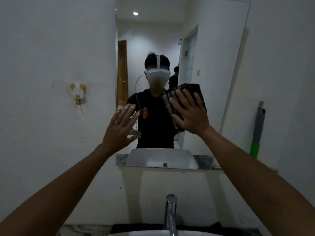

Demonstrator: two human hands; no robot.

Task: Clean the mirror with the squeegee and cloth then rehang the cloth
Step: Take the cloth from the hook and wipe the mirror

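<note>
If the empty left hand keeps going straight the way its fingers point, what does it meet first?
Most likely the frameless wall mirror: the left hand, fingers spread, points at the glass near its left edge. The depth of the remaining gap is unclear.

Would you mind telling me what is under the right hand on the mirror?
A folded plaid cloth lies under the right hand, pressed flat against the mirror. The glass behind the cloth is covered, so its condition there cannot be seen.

Mirror [213, 48] above tap [171, 213]; hook [77, 93] left, squeegee [258, 130] right.
</note>
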